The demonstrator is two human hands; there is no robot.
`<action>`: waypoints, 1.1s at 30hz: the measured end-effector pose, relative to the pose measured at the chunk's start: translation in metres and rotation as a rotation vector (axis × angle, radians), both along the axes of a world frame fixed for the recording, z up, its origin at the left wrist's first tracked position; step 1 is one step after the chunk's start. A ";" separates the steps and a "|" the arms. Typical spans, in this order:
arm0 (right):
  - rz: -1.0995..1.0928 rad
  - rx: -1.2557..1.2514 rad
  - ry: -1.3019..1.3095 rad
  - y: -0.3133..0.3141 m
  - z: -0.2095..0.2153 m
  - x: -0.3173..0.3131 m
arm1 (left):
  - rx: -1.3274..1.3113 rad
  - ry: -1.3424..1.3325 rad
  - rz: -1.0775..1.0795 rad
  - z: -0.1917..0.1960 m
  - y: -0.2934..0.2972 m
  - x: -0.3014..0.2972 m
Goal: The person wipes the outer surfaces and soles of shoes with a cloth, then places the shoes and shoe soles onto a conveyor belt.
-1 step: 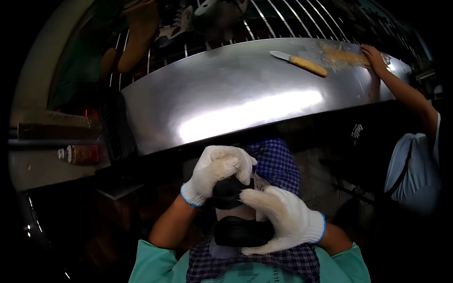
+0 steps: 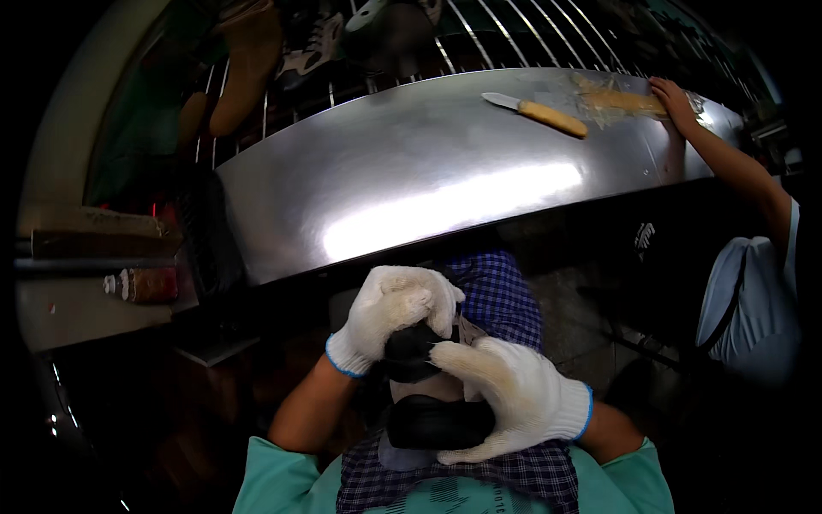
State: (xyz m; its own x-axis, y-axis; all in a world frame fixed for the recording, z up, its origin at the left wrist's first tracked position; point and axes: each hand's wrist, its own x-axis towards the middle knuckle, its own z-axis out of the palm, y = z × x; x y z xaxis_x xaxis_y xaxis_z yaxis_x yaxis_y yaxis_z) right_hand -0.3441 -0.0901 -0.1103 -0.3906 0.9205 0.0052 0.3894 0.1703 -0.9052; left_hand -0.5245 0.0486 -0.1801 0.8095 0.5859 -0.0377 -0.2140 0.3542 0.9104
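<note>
Bottle (image 2: 141, 284): lying on its side on the ledge at the left, well apart from the hands.
Left hand (image 2: 392, 319): white-gloved, fingers curling closed over the top of the dark shoe (image 2: 424, 390).
Dark shoe: sitting over the checked apron (image 2: 501, 300) at the person's lap, below the steel table's (image 2: 411, 180) near edge.
Right hand (image 2: 514, 398): white-gloved, wrapping around the shoe's right side, thumb pressing on top.
Knife (image 2: 539, 113): yellow-handled, lying near the table's far edge.
Co-worker's hand (image 2: 675, 101): resting at the far right corner.
</note>
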 end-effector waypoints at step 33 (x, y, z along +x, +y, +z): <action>-0.786 0.495 0.270 0.118 0.030 0.045 | 1.423 0.133 0.616 0.133 0.063 0.022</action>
State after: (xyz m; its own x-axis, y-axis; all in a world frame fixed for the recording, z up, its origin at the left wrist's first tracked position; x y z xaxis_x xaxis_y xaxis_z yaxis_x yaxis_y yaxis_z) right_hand -0.2992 0.0276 -0.0799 0.4067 0.7879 0.4624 0.3444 0.3365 -0.8764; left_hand -0.5029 0.1117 -0.0466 0.4748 0.4289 0.7685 0.1102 -0.8953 0.4316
